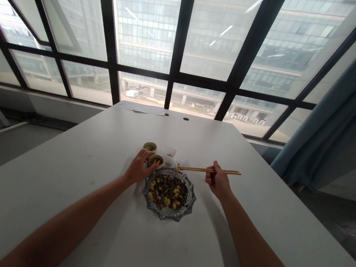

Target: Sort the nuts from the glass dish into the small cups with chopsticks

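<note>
Two chopsticks [196,169] are sitting in your right hand [219,182], fingers closed on the shafts, sticks lying almost level and pointing left. A pale piece [178,167], probably a peanut, is showing at their tips, by the far rim of the glass bowl [167,214]; whether the tips are fully clamping it, you cannot tell at this size. Your left hand [138,167] is gripping the near cup [162,162], thumb on the near side and fingers on the far side; the cup is standing at the bowl's far-left edge, pieces visible inside.

Risks, as judged:
1. Slip. The piece is likely smooth and rounded, and only narrow tips are meeting it. Uneven pressure or crossing sticks could be shooting it out onto the white table [163,245] or back among the dark seeds [169,185].
2. Knock. The far cup [150,144] and the clear container [169,160] are crowding the near cup. A sideways drift of your left fingers could be nudging either one over.
3. Tilt. Your thumb is reaching down close to the bowl's scalloped rim; uneven squeezing could be tipping the near cup and spilling its contents.
4. Obstruction. Your left fingers are partly covering the cup's mouth, so a piece arriving from the right could be bouncing off them.
</note>
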`<state>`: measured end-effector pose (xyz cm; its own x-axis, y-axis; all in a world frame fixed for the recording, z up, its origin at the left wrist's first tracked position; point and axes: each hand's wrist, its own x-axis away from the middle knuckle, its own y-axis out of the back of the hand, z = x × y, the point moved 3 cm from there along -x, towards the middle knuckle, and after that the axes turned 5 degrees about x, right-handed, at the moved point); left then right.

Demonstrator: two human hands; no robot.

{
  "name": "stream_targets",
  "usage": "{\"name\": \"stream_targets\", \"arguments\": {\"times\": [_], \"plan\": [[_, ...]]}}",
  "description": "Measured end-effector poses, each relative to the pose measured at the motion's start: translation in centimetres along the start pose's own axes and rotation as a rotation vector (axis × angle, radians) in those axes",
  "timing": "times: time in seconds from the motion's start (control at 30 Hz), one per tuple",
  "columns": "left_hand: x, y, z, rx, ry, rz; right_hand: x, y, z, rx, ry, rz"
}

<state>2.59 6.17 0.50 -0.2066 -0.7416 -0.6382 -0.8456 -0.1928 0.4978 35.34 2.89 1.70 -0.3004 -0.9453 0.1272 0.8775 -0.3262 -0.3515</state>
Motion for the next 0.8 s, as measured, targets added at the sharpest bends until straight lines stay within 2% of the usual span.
{"name": "stream_targets", "arguments": {"times": [0.13, 0.5, 0.8], "plan": [[0.1, -0.2, 0.4, 0.031, 0.048, 0.017, -0.1, 0.1, -0.1, -0.036, -0.059, -0.009], [0.0, -0.7, 1.0, 0.089, 0.189, 0.120, -0.4, 0.3, -0.3, -0.017, -0.036, 0.051], [-0.1, -1.2, 2.1, 0.098, 0.188, 0.151, 0.1, -0.2, 0.1, -0.060, -0.079, 0.038]]}}
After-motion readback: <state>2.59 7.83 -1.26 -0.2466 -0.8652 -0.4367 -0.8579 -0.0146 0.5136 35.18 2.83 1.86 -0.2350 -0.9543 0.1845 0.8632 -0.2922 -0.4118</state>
